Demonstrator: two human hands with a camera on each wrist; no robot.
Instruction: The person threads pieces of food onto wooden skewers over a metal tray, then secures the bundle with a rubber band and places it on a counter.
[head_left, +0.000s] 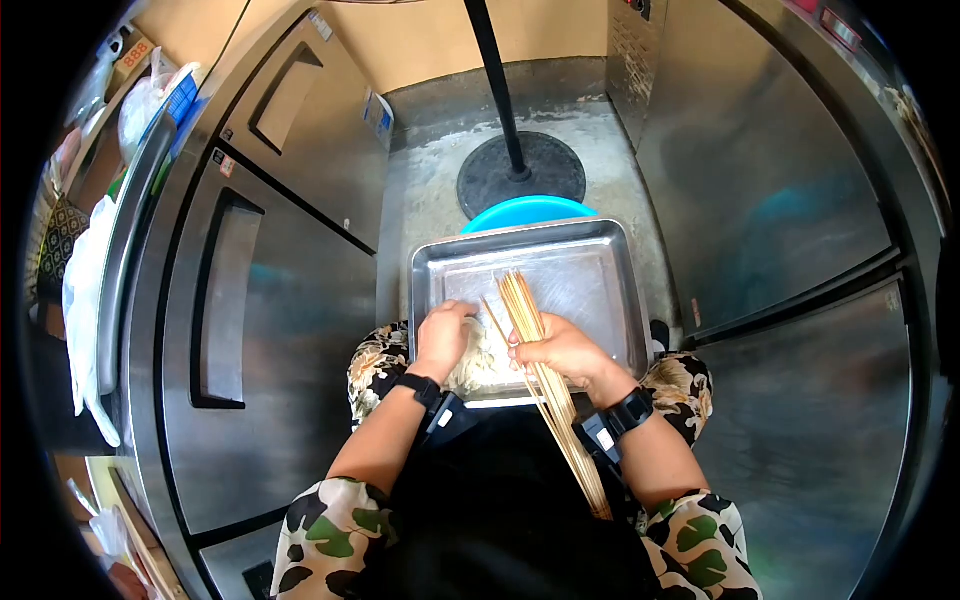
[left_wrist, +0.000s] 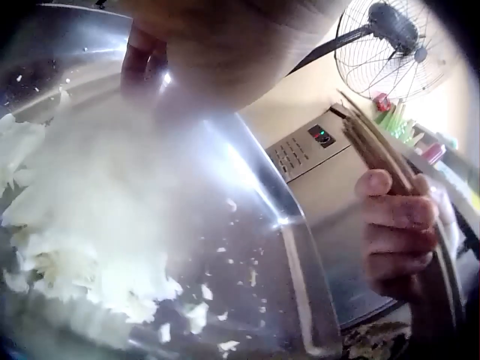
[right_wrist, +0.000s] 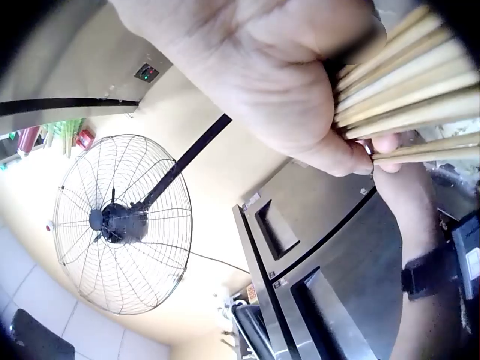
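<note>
A thick bundle of thin bamboo skewers (head_left: pixel 568 425) is gripped by my right hand (head_left: pixel 568 352), its upper end reaching over a rectangular metal tray (head_left: pixel 585 270). In the right wrist view, the skewers (right_wrist: pixel 409 97) pass beside the thumb, and one or two sit slightly apart from the rest. Pale, torn pieces of food (left_wrist: pixel 90 266) lie heaped in the tray's near left part, with small scraps scattered around. Over the heap's left side is my left hand (head_left: pixel 442 338), fingers bent inward; I cannot tell whether they hold a piece.
The tray sits across the lap, over patterned trousers (head_left: pixel 380 365). Behind it are a blue basin (head_left: pixel 530 207) and a standing fan's round black base (head_left: pixel 525 175). Steel cabinets flank both sides, the left one (head_left: pixel 290 340) with recessed handles. A counter at left carries bags and a tray.
</note>
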